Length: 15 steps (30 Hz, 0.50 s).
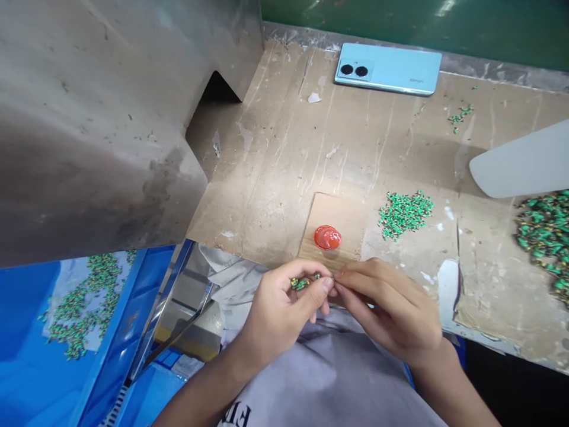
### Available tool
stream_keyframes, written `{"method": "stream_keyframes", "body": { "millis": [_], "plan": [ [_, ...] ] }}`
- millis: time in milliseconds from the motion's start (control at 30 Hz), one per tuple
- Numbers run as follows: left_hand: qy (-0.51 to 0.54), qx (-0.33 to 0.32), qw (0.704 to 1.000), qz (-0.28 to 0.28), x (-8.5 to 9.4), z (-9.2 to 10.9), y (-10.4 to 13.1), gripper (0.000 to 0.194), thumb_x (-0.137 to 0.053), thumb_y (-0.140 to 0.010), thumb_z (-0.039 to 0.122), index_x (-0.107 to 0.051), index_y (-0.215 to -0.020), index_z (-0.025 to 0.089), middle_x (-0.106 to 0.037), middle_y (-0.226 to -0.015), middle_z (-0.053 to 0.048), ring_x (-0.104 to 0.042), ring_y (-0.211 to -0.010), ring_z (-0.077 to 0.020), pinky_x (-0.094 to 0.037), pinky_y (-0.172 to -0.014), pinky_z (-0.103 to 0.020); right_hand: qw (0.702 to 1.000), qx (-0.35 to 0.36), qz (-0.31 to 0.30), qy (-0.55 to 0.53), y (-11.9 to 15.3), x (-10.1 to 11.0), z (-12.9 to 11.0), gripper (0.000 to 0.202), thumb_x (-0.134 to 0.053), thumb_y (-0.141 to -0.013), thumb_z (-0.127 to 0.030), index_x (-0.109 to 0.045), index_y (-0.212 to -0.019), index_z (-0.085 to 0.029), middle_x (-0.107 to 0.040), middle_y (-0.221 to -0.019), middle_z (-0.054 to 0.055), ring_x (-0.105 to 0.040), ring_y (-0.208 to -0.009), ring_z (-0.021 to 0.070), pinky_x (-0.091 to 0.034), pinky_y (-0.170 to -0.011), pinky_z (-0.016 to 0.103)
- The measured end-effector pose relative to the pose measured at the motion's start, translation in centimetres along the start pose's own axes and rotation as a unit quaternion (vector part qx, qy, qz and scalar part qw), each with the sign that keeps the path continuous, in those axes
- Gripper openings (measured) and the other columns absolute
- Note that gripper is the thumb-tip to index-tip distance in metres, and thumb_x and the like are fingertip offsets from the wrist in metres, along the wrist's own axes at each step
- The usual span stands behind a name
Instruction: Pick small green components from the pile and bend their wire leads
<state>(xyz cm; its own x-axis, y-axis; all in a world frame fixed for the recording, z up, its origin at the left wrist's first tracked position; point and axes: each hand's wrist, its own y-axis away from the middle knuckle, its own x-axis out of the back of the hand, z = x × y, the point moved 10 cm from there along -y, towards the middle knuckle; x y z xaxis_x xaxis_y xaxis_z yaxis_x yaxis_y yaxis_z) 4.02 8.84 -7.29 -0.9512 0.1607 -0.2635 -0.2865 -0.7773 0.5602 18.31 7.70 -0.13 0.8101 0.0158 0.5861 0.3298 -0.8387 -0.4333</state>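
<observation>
Beyond the red paste (328, 237), an open lane of counter (284, 154) runs up to the phone (395, 74); the metal panel (111, 118) blocks the left, while the small green pile (405, 214), larger heap (544, 237) and pale rounded object (524, 160) crowd the right

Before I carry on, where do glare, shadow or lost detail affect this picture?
Head view: small bright highlights on the glossy red patch, and a glare streak on the green surface; head view: soft shadow beside the white object, near-black at lower right; head view: detail where the left hand meets the right hand is too small to resolve.
</observation>
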Motion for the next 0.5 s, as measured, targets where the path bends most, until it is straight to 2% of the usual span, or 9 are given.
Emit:
{"method": "stream_keyframes", "body": {
  "millis": [100,233,367,500],
  "plan": [
    [-0.023,-0.004,1.0,0.004,0.1,0.0,0.2,0.013,-0.083,-0.098,0.03,-0.079,-0.093,0.018,-0.07,-0.068,0.001,-0.058,-0.054,-0.0107,-0.044,-0.05,-0.021,0.998,-0.047,0.008,-0.045,-0.6,0.1,0.4,0.028,-0.072,-0.102,-0.002,-0.072,-0.117,-0.026,-0.084,-0.094,0.006,-0.079,-0.076,0.0198,-0.064,-0.063,0.03],
    [-0.029,-0.006,1.0,0.004,0.2,-0.1,0.2,0.016,-0.084,-0.098,0.032,-0.082,-0.094,0.017,-0.072,-0.067,-0.001,-0.059,-0.053,-0.0115,-0.044,-0.05,-0.021,0.99,-0.108,-0.009,-0.094,-0.9,0.1,1.3,0.019,-0.069,-0.104,-0.006,-0.07,-0.103,-0.025,-0.074,-0.081,0.0,-0.066,-0.061,0.0143,-0.049,-0.049,0.025],
    [0.041,-0.01,0.999,0.034,1.1,0.1,-0.1,0.019,-0.089,-0.097,0.033,-0.082,-0.106,0.017,-0.086,-0.085,-0.008,-0.063,-0.054,-0.0104,-0.042,-0.047,-0.019,0.986,-0.147,0.025,-0.075,-0.9,1.1,3.4,0.015,-0.068,-0.106,-0.01,-0.069,-0.105,-0.025,-0.07,-0.084,0.0,-0.064,-0.064,0.0146,-0.051,-0.055,0.027],
    [0.112,0.002,0.993,0.032,1.7,0.1,-0.4,0.022,-0.096,-0.092,0.033,-0.083,-0.098,0.016,-0.088,-0.087,-0.01,-0.067,-0.055,-0.0108,-0.045,-0.047,-0.018,0.984,-0.168,0.055,-0.033,-1.2,1.3,5.5,0.013,-0.067,-0.108,-0.014,-0.067,-0.102,-0.025,-0.069,-0.087,0.001,-0.062,-0.065,0.0148,-0.049,-0.054,0.028]
  ]
}}
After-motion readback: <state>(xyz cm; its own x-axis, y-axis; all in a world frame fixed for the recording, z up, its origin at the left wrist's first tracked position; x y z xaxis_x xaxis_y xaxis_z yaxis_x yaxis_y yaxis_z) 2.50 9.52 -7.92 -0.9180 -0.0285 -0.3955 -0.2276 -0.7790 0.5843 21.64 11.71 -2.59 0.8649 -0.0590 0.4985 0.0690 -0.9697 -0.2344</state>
